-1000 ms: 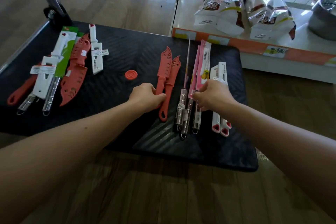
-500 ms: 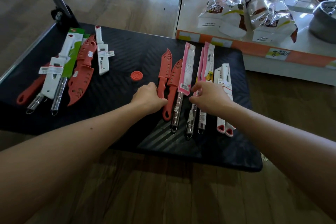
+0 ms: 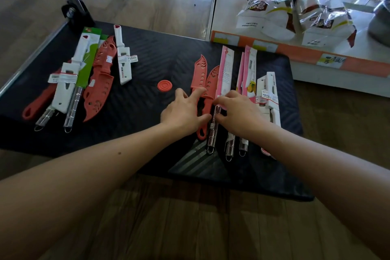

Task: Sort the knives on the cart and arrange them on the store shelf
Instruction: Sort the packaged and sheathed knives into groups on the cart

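Steel-handled pink-sleeved knife (image 3: 211,133) lies blade pointing away, right hand (image 3: 238,114) pinching it, left hand (image 3: 181,114) flat on red knives (image 3: 207,84).

Nothing legible anywhere. Near the cart's (image 3: 158,48) left edge, white paper tags (image 3: 61,78) wrapped round a white knife (image 3: 63,96), print too small to read; one more tag (image 3: 129,58) on the shorter white knife (image 3: 125,70) beside it. Toward the right edge, fine print down the pink packs (image 3: 226,67) and a printed sticker (image 3: 266,96) on a white card (image 3: 271,82), all blurred. On the shelf (image 3: 295,54), dark logos on bags (image 3: 260,9) and a yellow-green strip label (image 3: 331,61) with dark script, unreadable.
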The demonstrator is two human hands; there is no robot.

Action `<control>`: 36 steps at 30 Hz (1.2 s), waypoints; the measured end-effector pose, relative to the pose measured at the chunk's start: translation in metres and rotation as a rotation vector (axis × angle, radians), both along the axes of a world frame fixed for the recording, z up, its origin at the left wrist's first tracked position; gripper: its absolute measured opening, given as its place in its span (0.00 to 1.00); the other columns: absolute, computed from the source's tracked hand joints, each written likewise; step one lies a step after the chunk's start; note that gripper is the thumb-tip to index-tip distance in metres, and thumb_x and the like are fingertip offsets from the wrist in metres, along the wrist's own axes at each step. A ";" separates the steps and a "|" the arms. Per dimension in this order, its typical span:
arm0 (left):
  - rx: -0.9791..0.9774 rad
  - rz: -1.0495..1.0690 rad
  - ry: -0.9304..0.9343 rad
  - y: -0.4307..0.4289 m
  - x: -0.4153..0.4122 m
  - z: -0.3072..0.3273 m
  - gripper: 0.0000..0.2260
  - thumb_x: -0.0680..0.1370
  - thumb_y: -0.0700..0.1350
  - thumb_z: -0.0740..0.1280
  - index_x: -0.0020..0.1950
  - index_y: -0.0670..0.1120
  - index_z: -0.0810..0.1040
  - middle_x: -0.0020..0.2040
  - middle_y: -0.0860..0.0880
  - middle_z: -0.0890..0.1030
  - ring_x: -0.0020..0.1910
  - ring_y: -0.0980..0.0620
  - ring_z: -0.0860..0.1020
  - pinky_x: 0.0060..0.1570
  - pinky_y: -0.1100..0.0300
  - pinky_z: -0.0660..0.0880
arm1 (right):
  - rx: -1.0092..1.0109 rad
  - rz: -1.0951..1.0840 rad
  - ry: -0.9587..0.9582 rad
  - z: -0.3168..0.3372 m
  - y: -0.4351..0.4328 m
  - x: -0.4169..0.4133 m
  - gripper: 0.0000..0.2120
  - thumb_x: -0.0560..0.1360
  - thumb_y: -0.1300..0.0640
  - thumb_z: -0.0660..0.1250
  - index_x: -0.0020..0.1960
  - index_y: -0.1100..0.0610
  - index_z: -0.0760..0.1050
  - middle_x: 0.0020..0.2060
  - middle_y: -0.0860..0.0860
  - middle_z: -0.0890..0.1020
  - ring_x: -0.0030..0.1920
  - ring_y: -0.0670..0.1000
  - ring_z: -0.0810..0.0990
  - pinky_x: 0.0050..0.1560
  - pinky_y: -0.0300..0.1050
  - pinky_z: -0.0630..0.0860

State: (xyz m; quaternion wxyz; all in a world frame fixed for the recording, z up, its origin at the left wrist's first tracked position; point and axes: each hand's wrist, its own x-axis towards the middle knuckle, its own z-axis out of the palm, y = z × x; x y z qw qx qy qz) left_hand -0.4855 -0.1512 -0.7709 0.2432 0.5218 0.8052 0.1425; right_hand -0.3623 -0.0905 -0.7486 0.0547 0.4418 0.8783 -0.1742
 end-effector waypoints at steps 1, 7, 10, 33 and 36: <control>-0.002 -0.018 0.012 0.000 0.000 0.000 0.28 0.74 0.57 0.65 0.72 0.60 0.58 0.61 0.46 0.64 0.56 0.44 0.74 0.50 0.52 0.73 | 0.013 0.007 -0.018 -0.001 0.000 -0.001 0.20 0.77 0.51 0.61 0.69 0.50 0.67 0.64 0.51 0.69 0.65 0.54 0.66 0.59 0.51 0.70; -0.036 -0.057 0.064 0.001 -0.003 -0.004 0.24 0.76 0.58 0.62 0.70 0.62 0.62 0.60 0.47 0.65 0.56 0.46 0.74 0.49 0.53 0.73 | 0.032 0.040 -0.068 -0.004 0.000 -0.005 0.20 0.78 0.51 0.59 0.69 0.51 0.67 0.64 0.52 0.70 0.67 0.56 0.63 0.61 0.50 0.68; -0.012 -0.068 0.099 0.002 -0.003 -0.006 0.23 0.76 0.59 0.62 0.70 0.62 0.62 0.62 0.47 0.64 0.58 0.47 0.72 0.49 0.53 0.72 | 0.034 0.031 -0.073 -0.004 0.001 -0.005 0.20 0.78 0.50 0.59 0.69 0.51 0.67 0.64 0.52 0.71 0.66 0.56 0.63 0.61 0.51 0.68; 0.070 -0.319 0.401 0.004 -0.018 -0.012 0.26 0.76 0.62 0.57 0.73 0.64 0.55 0.71 0.48 0.54 0.65 0.45 0.62 0.48 0.52 0.73 | 0.126 0.014 -0.192 0.001 0.007 0.008 0.21 0.76 0.47 0.60 0.68 0.49 0.68 0.66 0.52 0.72 0.70 0.57 0.60 0.67 0.56 0.63; 0.090 -0.446 0.491 0.009 -0.017 -0.014 0.24 0.78 0.62 0.53 0.73 0.63 0.54 0.74 0.49 0.51 0.65 0.45 0.61 0.49 0.54 0.71 | 0.117 0.014 -0.193 0.000 0.007 0.009 0.21 0.77 0.47 0.59 0.69 0.49 0.67 0.67 0.52 0.70 0.72 0.57 0.58 0.68 0.55 0.62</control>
